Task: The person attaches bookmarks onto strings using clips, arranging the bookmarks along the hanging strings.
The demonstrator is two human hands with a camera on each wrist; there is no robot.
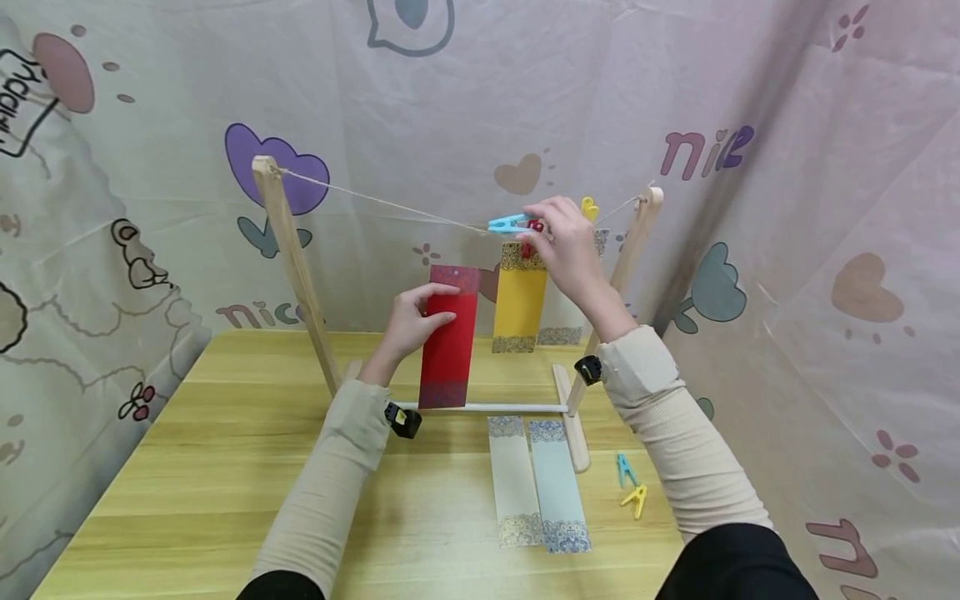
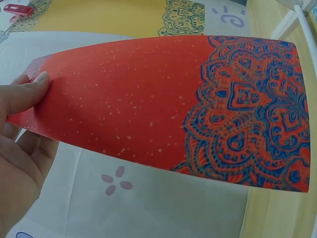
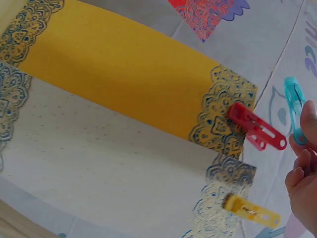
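My left hand [image 1: 414, 321] pinches a red paper card [image 1: 450, 350] near its upper end, thumb in front. The card has patterned ends and hangs below the string [image 1: 390, 201]. My right hand [image 1: 567, 246] pinches a light-blue clothespin [image 1: 508, 223] beside the string. Just beneath that hand, a yellow card [image 1: 519, 300] hangs from the string by a red clothespin [image 3: 255, 126]. Next to it hangs a white speckled card [image 3: 109, 148], clipped by a yellow clothespin [image 3: 251, 210].
Two pale cards [image 1: 513, 479] lie side by side on the wooden table [image 1: 187, 467]. Right of them are a blue clothespin [image 1: 626, 470] and a yellow one [image 1: 637, 502]. Wooden posts [image 1: 296, 267] hold the string, with a white rod [image 1: 517, 408] low between them.
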